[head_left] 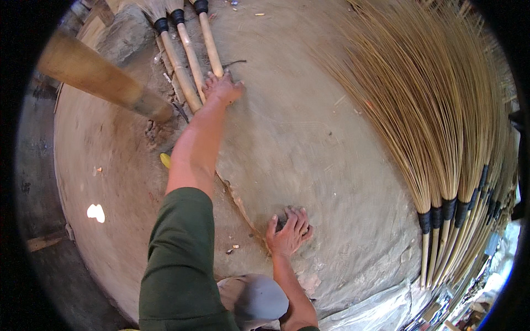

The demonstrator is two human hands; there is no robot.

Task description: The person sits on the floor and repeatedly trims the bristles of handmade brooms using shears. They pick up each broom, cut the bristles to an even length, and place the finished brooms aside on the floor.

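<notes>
The person's left hand (223, 89) is lying at the lower end of the handle (214, 58) of the rightmost broom (206, 26), one of three brooms (186, 47) which are resting side by side on the earthen floor (342, 165) at the upper left. Its fingers are apparently touching the wood, but one cannot tell whether they are closing around it (the hand is hiding the handle's end). The right hand (290, 234) is resting on the floor with thumb and fingers apart, probably bearing some weight. As a judgement, the person is now either placing or taking this broom; the view is not deciding which. The next move would be calling for a firm grip if the broom is being lifted, or for freeing the fingers if it is only being laid in line, without disturbing its two neighbours. On the right, a larger group of brooms (436, 121) is lying near a plastic sheet (375, 309). No brand, label or writing is showing readably; the bindings (449, 208) are looking plain black.
</notes>
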